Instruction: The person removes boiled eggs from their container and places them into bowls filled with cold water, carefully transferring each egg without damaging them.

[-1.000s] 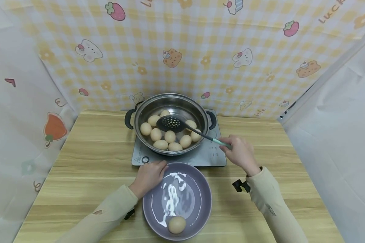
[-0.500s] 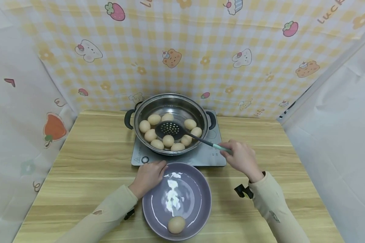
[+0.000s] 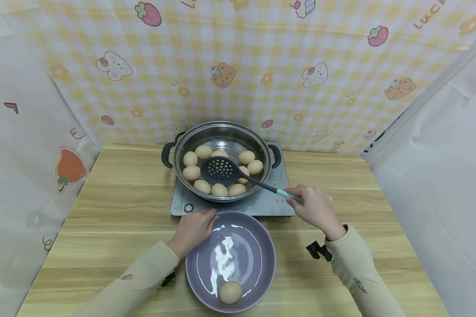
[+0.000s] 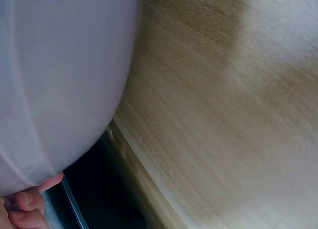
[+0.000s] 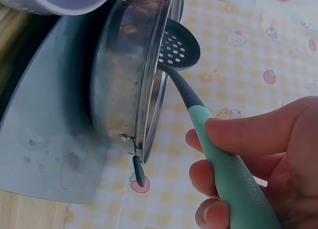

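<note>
We count ten eggs (image 3: 220, 190) in the one pot (image 3: 222, 133): two at the left, two at the far side, two at the right, three along the near wall, and one partly hidden by the shaft of a slotted spoon (image 3: 258, 182). An eleventh egg (image 3: 230, 293) lies alone near the near edge of a single purple dish (image 3: 246, 251). The pot, with its two black handles (image 3: 276, 156), sits on one flat hotplate (image 3: 262, 204); we see the dish on the near side of it, on the wooden worktop (image 3: 135, 211).

Our right hand (image 3: 314, 209) holds the spoon, its fingers (image 5: 202, 178) wrapped round the pale green handle and the thumb along it. The spoon's round, holed head is over the middle of the pot; from the right wrist we see it rising past the rim. Our left hand (image 3: 194, 231) grips the dish at its far left rim, its fingers (image 4: 30, 200) bent against the outside. Two beige sleeves (image 3: 353, 264) reach in from the near side, and one yellow checked cloth (image 3: 262, 57) hangs behind.
</note>
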A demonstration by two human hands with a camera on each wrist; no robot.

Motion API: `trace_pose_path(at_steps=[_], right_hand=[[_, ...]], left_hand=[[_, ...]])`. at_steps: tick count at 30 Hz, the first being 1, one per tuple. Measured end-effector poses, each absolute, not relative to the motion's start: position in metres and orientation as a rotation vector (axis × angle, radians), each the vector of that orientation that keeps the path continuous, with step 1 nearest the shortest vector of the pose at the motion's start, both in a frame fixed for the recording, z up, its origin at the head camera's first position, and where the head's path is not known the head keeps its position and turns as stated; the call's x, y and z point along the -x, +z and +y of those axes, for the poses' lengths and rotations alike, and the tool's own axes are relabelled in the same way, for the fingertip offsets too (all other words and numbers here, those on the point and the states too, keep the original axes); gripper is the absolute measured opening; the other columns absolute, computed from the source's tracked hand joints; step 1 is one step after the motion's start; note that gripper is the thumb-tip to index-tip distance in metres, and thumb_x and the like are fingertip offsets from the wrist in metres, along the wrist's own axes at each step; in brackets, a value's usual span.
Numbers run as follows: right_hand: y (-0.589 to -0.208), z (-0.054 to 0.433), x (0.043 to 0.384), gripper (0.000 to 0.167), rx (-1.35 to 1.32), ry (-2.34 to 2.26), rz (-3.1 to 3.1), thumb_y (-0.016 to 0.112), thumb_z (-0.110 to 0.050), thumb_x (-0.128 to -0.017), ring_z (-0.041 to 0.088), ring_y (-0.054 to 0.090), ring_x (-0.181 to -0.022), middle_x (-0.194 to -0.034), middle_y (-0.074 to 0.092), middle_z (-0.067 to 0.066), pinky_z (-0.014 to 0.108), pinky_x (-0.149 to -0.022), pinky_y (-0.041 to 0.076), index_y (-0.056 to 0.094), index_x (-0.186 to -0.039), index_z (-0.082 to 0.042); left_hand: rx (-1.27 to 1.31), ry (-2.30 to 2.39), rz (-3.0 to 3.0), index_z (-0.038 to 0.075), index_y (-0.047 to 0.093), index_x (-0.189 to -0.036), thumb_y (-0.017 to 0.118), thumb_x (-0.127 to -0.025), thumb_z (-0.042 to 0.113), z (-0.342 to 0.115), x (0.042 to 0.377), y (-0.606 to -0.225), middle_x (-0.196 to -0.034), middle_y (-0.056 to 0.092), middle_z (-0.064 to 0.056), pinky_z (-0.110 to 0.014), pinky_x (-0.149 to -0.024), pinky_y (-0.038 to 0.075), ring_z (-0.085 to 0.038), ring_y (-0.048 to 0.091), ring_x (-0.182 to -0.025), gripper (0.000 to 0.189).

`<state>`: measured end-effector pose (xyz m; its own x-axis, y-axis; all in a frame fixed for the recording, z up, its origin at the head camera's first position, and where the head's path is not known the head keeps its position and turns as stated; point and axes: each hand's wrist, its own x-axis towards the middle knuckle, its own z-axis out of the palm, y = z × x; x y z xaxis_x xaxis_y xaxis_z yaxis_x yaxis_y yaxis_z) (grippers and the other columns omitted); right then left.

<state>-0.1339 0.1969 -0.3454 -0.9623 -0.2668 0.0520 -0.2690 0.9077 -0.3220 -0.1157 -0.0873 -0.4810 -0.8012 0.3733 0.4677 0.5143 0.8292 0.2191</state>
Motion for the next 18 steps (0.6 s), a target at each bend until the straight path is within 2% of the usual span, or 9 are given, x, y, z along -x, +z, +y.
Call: trace_pose_path(at_steps=[7, 14, 16, 18], right_hand=[[-0.343, 0.198, 0.134, 0.024, -0.454, 0.489, -3.077, 0.065, -0.017, -0.08, 0.009, 0.039, -0.047, -0.062, 0.054, -0.006, 0.028, -0.04, 0.028, 0.069, -0.103, -0.012], [-0.331, 0.193, 0.137, 0.022, -0.548, 0.381, -3.041, 0.065, -0.015, -0.079, 0.008, 0.037, -0.043, -0.063, 0.059, -0.004, 0.026, -0.037, 0.028, 0.07, -0.1, -0.01], [-0.326, 0.188, 0.138, 0.021, -0.585, 0.331, -3.035, 0.064, -0.013, -0.08, 0.007, 0.035, -0.042, -0.059, 0.056, -0.005, 0.025, -0.036, 0.027, 0.07, -0.099, -0.01], [-0.322, 0.183, 0.141, 0.013, -0.63, 0.273, -3.026, 0.062, -0.012, -0.08, 0.007, 0.033, -0.041, -0.053, 0.05, -0.007, 0.024, -0.036, 0.024, 0.071, -0.089, -0.013]], left_hand=[[0.663, -0.487, -2.595, 0.014, 0.055, -0.072, 0.061, -0.084, 0.018, -0.087, 0.115, -0.48, -0.057, 0.055, 0.0, -0.028, -0.037, 0.032, -0.016, 0.05, -0.041, 0.015], [0.665, -0.496, -2.595, 0.014, 0.056, -0.073, 0.062, -0.084, 0.018, -0.087, 0.116, -0.481, -0.058, 0.056, 0.0, -0.028, -0.037, 0.032, -0.016, 0.051, -0.042, 0.013], [0.664, -0.497, -2.598, 0.014, 0.056, -0.073, 0.062, -0.084, 0.018, -0.087, 0.116, -0.48, -0.057, 0.056, 0.0, -0.027, -0.037, 0.032, -0.016, 0.051, -0.042, 0.013], [0.66, -0.492, -2.605, 0.014, 0.056, -0.072, 0.063, -0.083, 0.018, -0.087, 0.116, -0.481, -0.057, 0.056, 0.001, -0.027, -0.037, 0.031, -0.015, 0.05, -0.042, 0.014]])
